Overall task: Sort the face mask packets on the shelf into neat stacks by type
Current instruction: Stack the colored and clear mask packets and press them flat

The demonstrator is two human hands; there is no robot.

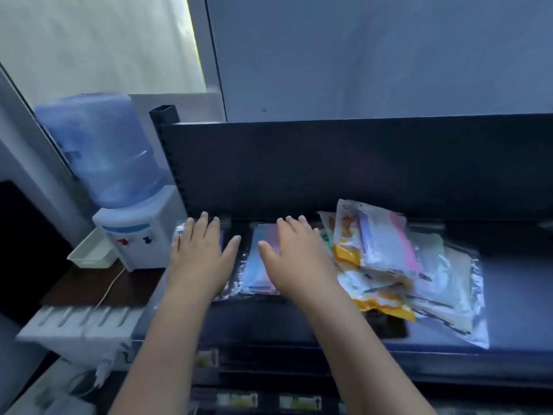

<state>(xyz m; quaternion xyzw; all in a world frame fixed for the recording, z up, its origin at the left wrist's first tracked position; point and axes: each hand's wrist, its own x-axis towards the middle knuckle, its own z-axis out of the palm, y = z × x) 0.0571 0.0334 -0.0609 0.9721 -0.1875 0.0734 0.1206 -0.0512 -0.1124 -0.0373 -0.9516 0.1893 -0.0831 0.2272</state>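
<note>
At the far left of the frame a water dispenser (131, 235) with a blue bottle (104, 151) stands on a brown tabletop (89, 283); both are smeared by motion blur. Below it a white ribbed object (77, 322) is too blurred to identify.

The dark shelf (514, 283) fills the middle and right. Near its left end, the left hand (200, 253) lies flat, palm down, fingers spread, on a clear packet (227, 290) that it hides almost entirely; only shiny plastic edges show. Whether it grips anything cannot be told.

Just right of it, the right hand (294, 259) is likewise open and flat, fingers extended, resting on a stack of pastel blue and pink packets (258, 274), covering its right part.

Further right, touching that hand's outer edge, is a loose heap of face mask packets (398, 265): yellow-edged ones, one with lilac and pink bands on top, pale ones beneath. They overlap, tilted, so the count is unclear, and print is unreadable.

Along the lower edge, yellow price tags (299, 402) are blurred.
</note>
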